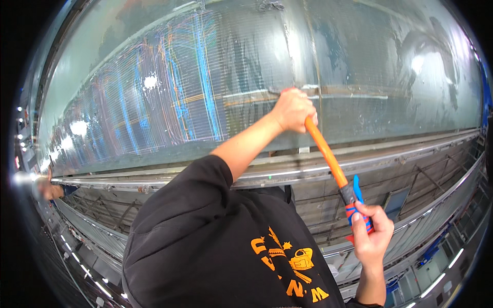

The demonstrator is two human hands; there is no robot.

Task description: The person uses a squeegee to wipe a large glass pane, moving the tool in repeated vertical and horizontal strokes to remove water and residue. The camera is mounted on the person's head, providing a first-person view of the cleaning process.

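Note:
An orange pole (pixel 327 154) slants across the middle of the head view, its low end toward me on the right. Near its upper end, my left hand (pixel 294 110) is closed round it, with a bit of red showing above the knuckles. My right hand (pixel 371 230) grips the pole's lower end, wrapped in red and blue (pixel 358 213); a blue tab (pixel 357 188) sticks up beside it. Under my left hand spreads a wide, wet, glossy sheet (pixel 354 120). A long pale strip (pixel 349 96) crosses it there; I cannot tell whether it joins the pole.
Thin coloured lines and blue bands (pixel 174 87) cover the sheet's left part. Along its near edge runs a metal rail (pixel 411 154), with framework below. At the far left, another person's hand (pixel 49 190) is near the rail. Bright lights glare off the sheet.

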